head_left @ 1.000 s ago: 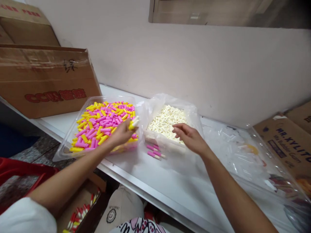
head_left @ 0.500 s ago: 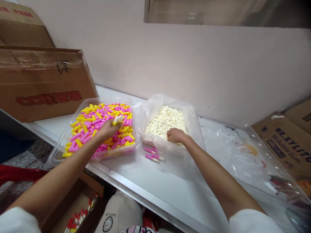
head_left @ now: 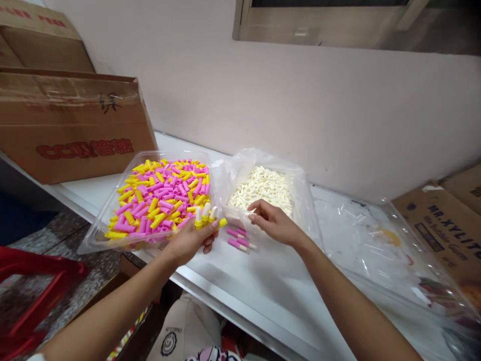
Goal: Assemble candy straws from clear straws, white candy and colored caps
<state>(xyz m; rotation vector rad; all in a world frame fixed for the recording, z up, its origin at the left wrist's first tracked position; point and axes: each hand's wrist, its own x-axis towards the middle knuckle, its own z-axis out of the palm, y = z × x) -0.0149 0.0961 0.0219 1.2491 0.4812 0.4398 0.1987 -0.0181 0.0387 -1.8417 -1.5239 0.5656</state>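
At a white table (head_left: 244,291), clutching yellow tubes (head_left: 205,220) in the left hand (head_left: 193,243), left of center, apparently pinching a white stick (head_left: 249,212) mid-frame in the right hand (head_left: 276,223); likely mid-filling, needing careful alignment next.

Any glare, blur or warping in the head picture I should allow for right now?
Head view: bright glints streak the clear plastic at right; soft shadows lie on the white table; the white piece in the right hand is slightly blurred; wide-angle stretch seems to skew the MR.XYLITO box; the top right corner is dark.
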